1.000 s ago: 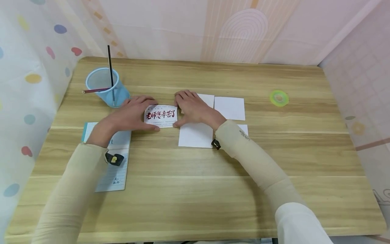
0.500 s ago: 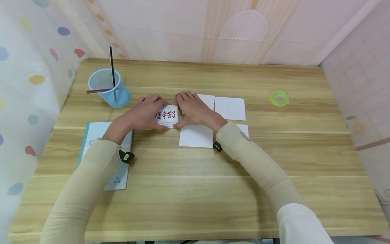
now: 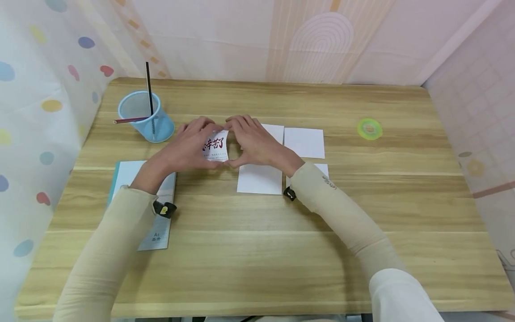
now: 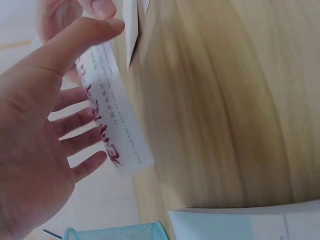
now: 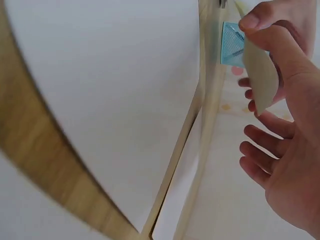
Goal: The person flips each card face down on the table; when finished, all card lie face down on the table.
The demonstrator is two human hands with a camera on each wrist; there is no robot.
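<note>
The small white paper card printed with red brush lettering (image 3: 215, 146) is held between both hands, lifted off the pale wooden surface (image 3: 257, 250) and tilted so its printed face shows in the head view. The left hand (image 3: 183, 150) holds its left side, thumb along the lower edge and the other fingers spread loosely behind it; in the left wrist view the thumb tip presses the card's (image 4: 112, 117) near edge while the fingers (image 4: 75, 122) lie nearly straight behind the paper. The right hand (image 3: 251, 143) holds the right side, thumb tip meeting the left thumb under the lower edge; in the right wrist view thumb and forefinger pinch the card's (image 5: 261, 75) edge and the card bows slightly.

Just right of the right hand, and partly under its wrist, lie four plain white square paper sheets (image 3: 303, 142), set edge to edge with narrow gaps. Beyond the left hand stands a light-blue mesh pen cup (image 3: 145, 117) holding a black pencil and a red one. Under the left forearm lies a pale blue-edged notepad (image 3: 161, 223). Well to the right of the right hand sits a green tape roll (image 3: 369, 129). Bare wood lies open nearer the person.
</note>
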